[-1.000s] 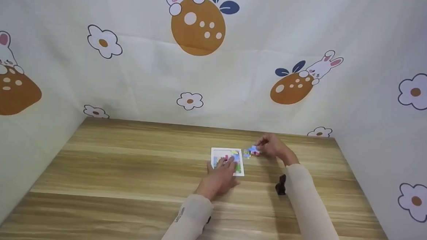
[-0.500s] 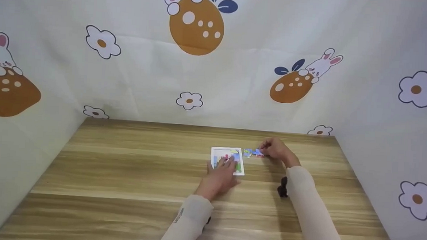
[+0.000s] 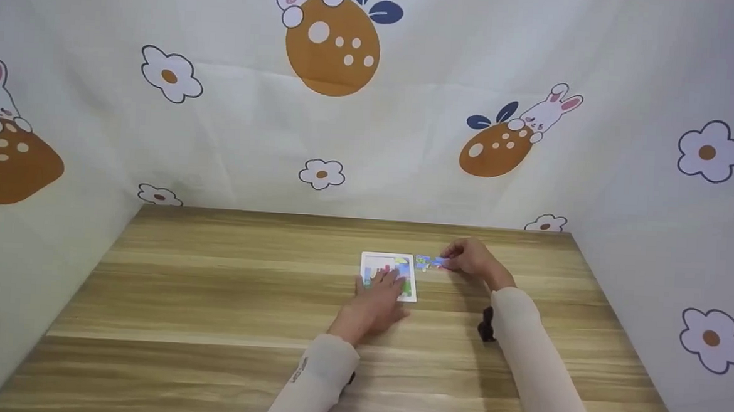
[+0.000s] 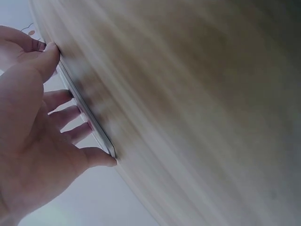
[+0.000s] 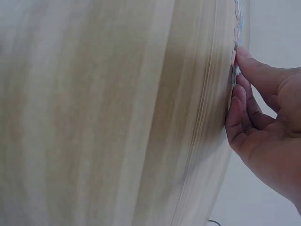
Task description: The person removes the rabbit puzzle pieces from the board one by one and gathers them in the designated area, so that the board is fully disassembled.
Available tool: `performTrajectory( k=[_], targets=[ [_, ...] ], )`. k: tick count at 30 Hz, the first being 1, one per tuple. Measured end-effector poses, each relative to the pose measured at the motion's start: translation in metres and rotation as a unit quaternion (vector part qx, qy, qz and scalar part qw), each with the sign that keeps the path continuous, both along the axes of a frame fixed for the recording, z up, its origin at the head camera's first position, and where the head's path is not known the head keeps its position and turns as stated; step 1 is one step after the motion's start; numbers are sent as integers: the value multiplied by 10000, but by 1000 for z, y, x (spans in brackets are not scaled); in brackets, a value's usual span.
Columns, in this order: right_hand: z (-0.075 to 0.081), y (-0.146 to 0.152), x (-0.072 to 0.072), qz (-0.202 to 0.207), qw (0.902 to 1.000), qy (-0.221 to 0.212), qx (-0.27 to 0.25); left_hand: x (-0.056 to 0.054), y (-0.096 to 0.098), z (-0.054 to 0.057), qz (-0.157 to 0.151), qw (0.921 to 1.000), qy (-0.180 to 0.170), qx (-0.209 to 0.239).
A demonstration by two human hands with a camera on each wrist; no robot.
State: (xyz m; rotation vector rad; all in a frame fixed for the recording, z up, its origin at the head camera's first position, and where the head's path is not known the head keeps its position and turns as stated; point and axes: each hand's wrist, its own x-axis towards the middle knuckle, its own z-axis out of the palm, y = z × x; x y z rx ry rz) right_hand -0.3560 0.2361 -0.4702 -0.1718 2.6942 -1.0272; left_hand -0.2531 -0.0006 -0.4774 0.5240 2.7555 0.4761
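White-rimmed square puzzle board (image 3: 413, 277), toward table's (image 3: 225, 280) far edge: pressed by left hand (image 3: 373, 302), fingers apart; gap unfilled. Blue-and-pink jigsaw piece (image 3: 439, 262), off board's far right corner: lowered since a second ago, pinched in right hand's (image 3: 470, 255) fingers.

Stretching as a brown-streaked wood-grain worktop (image 3: 212, 286), bearing a square white-framed puzzle board (image 3: 375, 262) and, just right of it, small, flat, mostly blue jigsaw pieces (image 3: 424, 262).
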Motion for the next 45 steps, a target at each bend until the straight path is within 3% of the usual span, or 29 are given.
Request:
performTrajectory(
  k=[9, 16, 20, 24, 36, 45],
  targets=[
    [5, -18, 5, -210, 9990, 271, -303, -2, -7, 2, -210, 9996, 10, 184],
    [3, -43, 8, 255, 9972, 480, -519, -3, -7, -1, -271, 9994, 68, 202],
    [-1, -57, 8, 757, 9945, 588, -415, -4, -6, -2, -306, 9993, 192, 127],
    [-1, -66, 8, 985, 9931, 609, -189, -4, -4, 0, -310, 9995, 63, 38],
    [5, -78, 9, 1057, 9920, 675, 136, -6, -5, 9, -251, 9994, -231, 5],
    [2, -82, 10, 1011, 9935, 519, 33, -8, -7, 6, -304, 9991, -279, -41]
  ],
)
